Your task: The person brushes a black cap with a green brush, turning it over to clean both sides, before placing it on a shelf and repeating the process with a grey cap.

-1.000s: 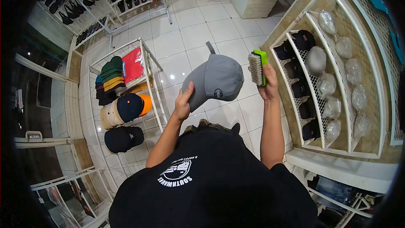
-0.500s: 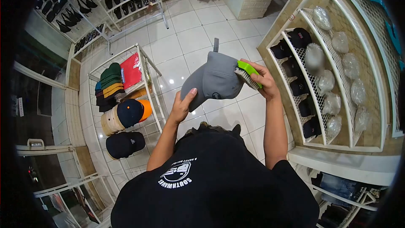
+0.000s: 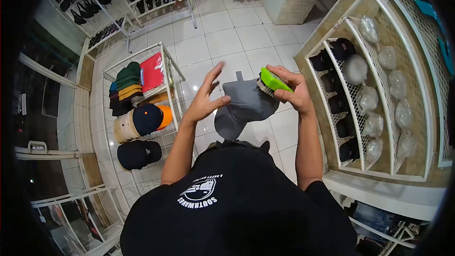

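A grey baseball cap (image 3: 251,102) is in front of my chest, its brim tilted down toward me and its back strap pointing away. My right hand (image 3: 296,90) grips a green-backed scrub brush (image 3: 276,79), its pale bristles against the cap's upper right side. At the cap's left edge my left hand (image 3: 206,97) is spread, thumb apart from the fingers. The thumb tip overlaps the cap's edge; whether it touches is not clear. What supports the cap from behind is hidden.
On the left stands a white rack (image 3: 111,128) with folded beanies (image 3: 127,83), a red packet (image 3: 152,72) and stacked caps (image 3: 140,154). To the right, a white mesh shelf (image 3: 374,95) carries dark caps and plastic-wrapped items. White floor tiles (image 3: 222,42) lie beyond my hands.
My left hand has let go of the brim and opened beside the cap. The cap has turned, its brim now pointing more toward me. The brush has shifted slightly left on it.
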### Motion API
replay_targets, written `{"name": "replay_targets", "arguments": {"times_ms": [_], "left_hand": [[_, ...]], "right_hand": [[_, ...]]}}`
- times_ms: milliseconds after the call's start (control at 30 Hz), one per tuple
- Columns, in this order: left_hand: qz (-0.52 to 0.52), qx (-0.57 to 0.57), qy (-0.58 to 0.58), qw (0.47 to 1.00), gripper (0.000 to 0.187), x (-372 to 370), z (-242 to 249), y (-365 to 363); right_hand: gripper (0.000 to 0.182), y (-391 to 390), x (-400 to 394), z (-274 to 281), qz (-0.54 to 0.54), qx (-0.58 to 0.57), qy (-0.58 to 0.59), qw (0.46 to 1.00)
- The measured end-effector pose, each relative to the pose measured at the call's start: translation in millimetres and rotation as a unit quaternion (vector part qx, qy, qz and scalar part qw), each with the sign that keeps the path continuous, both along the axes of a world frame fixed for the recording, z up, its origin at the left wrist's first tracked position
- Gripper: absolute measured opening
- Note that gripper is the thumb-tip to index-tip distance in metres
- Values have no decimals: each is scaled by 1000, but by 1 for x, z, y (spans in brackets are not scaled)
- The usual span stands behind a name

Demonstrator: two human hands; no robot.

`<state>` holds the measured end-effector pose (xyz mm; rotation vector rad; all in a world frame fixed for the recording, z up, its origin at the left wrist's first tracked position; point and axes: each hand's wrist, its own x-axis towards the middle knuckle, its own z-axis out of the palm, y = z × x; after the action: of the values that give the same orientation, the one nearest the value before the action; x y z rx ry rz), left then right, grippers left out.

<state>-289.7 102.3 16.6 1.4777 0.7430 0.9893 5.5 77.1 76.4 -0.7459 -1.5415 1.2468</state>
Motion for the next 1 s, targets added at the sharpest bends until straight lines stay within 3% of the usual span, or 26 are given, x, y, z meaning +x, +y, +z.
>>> {"name": "replay_targets", "arguments": {"times_ms": [33,67,100,167,233,333,400,433,500,600,667,733,767,867,900,967,1000], "left_hand": [[-27,104,19,994,78,0,4,9],[-96,141,74,983,72,-2,-7,26],[-92,141,74,983,72,-1,-2,25],[-244,-84,34,966,64,4,12,26],[-241,-107,1,965,73,11,18,14],[-224,-102,0,969,67,18,21,-1],[-109,-164,-31,980,54,22,10,-10],[-111,-164,-31,980,54,25,8,-14],[-87,-189,-117,971,44,29,5,-21],[-77,-145,-82,983,39,36,3,-24],[-94,-97,-27,990,37,34,-5,-22],[-98,-120,-70,985,36,29,0,-25],[-104,-139,-115,978,36,27,2,-26],[-84,-176,-139,971,37,16,-1,-32],[-79,-204,-157,963,37,14,-2,-31],[-69,-207,-168,961,39,15,-18,-25],[-92,-221,-164,957,40,14,-21,-23]], "right_hand": [[64,2,-1,0,25,15,-3,1000],[64,2,-3,0,28,15,-3,999],[63,4,-6,1,32,9,5,999],[62,7,-9,2,35,8,12,999],[63,6,-8,-3,3,3,-18,1000],[60,3,-6,-6,-26,-1,-6,1000],[58,1,-5,-12,-47,-14,7,999],[57,2,-8,-18,-79,-18,23,996],[55,1,-15,-23,-110,-22,39,993],[56,-11,-37,-15,-266,144,-204,931],[61,-22,-59,-8,-217,220,-260,915],[64,-26,-61,-8,-205,274,-303,890],[62,-22,-53,-21,-232,224,-242,915],[57,-16,-8,-59,-259,97,-326,904],[57,-19,-10,-56,-260,97,-327,904],[58,-23,-20,-38,-283,109,-153,941],[59,-27,-32,-28,-262,126,-122,949]]}}
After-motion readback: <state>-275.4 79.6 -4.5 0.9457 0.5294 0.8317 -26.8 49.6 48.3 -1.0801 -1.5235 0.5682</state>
